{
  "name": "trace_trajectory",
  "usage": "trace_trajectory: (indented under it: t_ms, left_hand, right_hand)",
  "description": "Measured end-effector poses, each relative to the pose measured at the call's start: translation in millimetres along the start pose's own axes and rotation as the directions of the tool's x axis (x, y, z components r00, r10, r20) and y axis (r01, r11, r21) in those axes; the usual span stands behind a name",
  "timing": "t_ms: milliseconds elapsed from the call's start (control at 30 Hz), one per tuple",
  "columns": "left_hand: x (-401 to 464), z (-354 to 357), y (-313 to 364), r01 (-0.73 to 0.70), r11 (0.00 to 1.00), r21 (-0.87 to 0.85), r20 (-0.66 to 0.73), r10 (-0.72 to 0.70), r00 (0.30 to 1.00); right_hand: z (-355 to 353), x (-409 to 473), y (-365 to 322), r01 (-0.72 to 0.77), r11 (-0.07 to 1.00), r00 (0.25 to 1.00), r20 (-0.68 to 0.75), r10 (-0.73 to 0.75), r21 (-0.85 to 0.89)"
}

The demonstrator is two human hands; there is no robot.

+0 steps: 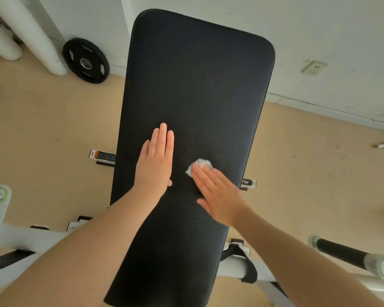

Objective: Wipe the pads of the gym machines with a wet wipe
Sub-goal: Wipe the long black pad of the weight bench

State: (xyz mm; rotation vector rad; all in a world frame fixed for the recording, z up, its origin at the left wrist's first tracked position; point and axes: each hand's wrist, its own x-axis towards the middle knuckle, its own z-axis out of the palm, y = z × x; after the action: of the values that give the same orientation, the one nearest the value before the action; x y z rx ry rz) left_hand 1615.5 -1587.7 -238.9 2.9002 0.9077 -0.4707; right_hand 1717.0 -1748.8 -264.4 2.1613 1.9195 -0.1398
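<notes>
The left hand lies flat on the long black pad, fingers straight and together; the right hand, fingers also straight, presses a crumpled white wet wipe onto the pad just beside it; a black weight plate leans against the wall beyond.

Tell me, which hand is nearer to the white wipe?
Right. The right hand presses its straight fingers onto the wet wipe on the black pad; the left hand lies flat beside it, apart.
</notes>
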Motion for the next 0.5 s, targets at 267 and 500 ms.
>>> trace_trajectory:
  t_ms: [267,500]
  left_hand:
    - [1,3,3,0.022,0.998,0.053,-0.007,-0.022,1.0]
    - [-6,-1,20,0.028,0.999,0.023,-0.095,-0.026,0.995]
  right_hand:
    - [-26,54,75,-0.225,0.974,0.963,-0.153,0.221,-0.003]
    - [19,-13,10,-0.146,0.988,0.986,-0.074,0.15,0.056]
